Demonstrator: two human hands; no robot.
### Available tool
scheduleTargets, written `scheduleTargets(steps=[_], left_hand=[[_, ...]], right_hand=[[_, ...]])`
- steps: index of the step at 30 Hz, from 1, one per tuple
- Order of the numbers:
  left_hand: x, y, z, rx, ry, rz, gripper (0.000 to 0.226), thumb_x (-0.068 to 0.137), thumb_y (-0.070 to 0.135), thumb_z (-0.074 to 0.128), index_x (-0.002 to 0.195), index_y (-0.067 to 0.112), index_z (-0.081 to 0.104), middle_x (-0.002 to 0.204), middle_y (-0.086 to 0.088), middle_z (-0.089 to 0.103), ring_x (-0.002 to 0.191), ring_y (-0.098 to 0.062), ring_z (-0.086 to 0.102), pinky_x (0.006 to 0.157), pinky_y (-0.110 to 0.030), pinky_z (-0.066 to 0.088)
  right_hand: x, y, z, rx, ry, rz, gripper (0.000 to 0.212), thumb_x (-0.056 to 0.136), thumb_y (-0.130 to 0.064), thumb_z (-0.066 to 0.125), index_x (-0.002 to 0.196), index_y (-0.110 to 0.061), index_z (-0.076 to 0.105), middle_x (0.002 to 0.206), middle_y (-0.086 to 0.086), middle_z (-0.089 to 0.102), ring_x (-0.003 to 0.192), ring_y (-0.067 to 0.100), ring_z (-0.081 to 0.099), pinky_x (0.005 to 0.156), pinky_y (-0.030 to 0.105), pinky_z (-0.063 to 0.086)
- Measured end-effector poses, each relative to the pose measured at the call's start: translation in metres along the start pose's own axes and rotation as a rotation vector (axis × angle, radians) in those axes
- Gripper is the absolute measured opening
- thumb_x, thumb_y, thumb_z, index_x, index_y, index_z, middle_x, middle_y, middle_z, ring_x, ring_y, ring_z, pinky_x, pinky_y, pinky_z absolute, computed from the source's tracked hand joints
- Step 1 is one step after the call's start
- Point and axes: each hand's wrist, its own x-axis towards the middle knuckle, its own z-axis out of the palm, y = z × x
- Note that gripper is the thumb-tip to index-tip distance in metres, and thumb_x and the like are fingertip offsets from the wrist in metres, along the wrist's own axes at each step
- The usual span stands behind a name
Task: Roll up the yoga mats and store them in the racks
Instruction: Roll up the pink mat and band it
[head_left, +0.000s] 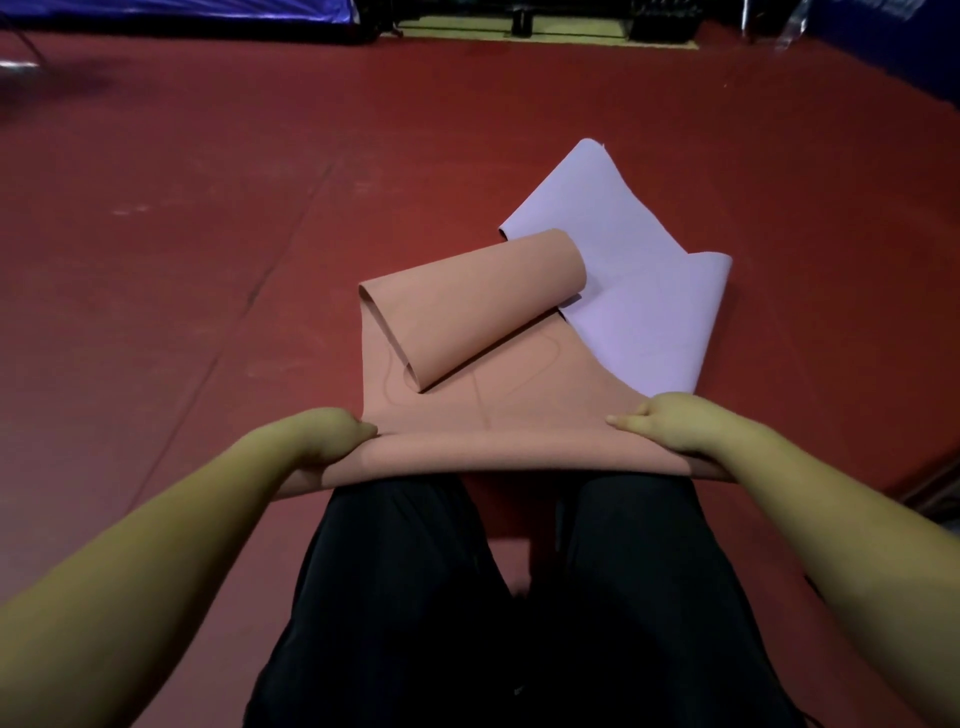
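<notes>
Starting the roll of the pink mat: left hand and right hand gripping its near edge, fingers curled around it; next, keeping both ends even while rolling toward the curled far end

text: none legible | pink mat: faint line markings only, no letters or numbers
</notes>
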Motion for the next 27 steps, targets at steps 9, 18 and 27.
scheduleTargets(steps=[9, 18, 27], left_hand=[[-0.026, 0.004, 0.022, 0.018, 0.603, 0.036, 0.045, 0.104, 0.040, 0.038, 0.094, 0.007, 0.067, 0.094, -0.018, 0.068, 0.091, -0.038, 0.062, 0.065, -0.038, 0.040], [-0.048, -0.003, 0.065, 0.012, 0.756, 0.216, 0.056, 0.095, 0.050, 0.028, 0.076, 0.009, 0.061, 0.073, -0.011, 0.060, 0.072, -0.037, 0.059, 0.063, -0.042, 0.045], [-0.028, 0.005, 0.042, -0.036, 0.676, 0.104, 0.059, 0.103, 0.049, 0.025, 0.093, 0.011, 0.070, 0.095, -0.011, 0.070, 0.091, -0.035, 0.064, 0.074, -0.040, 0.049]], right_hand=[[0.019, -0.005, -0.005, -0.006, -0.112, 0.008, 0.060, 0.096, -0.063, 0.040, 0.133, -0.020, 0.060, 0.137, 0.006, 0.056, 0.121, 0.024, 0.051, 0.101, 0.030, 0.037], [0.025, -0.008, 0.001, -0.100, 0.090, -0.006, 0.054, 0.093, -0.063, 0.048, 0.106, -0.016, 0.072, 0.101, 0.004, 0.067, 0.090, 0.021, 0.054, 0.077, 0.030, 0.041], [-0.033, -0.006, 0.043, -0.133, 0.674, -0.067, 0.063, 0.095, -0.060, 0.030, 0.073, -0.015, 0.068, 0.080, 0.004, 0.063, 0.087, 0.027, 0.060, 0.062, 0.033, 0.040]])
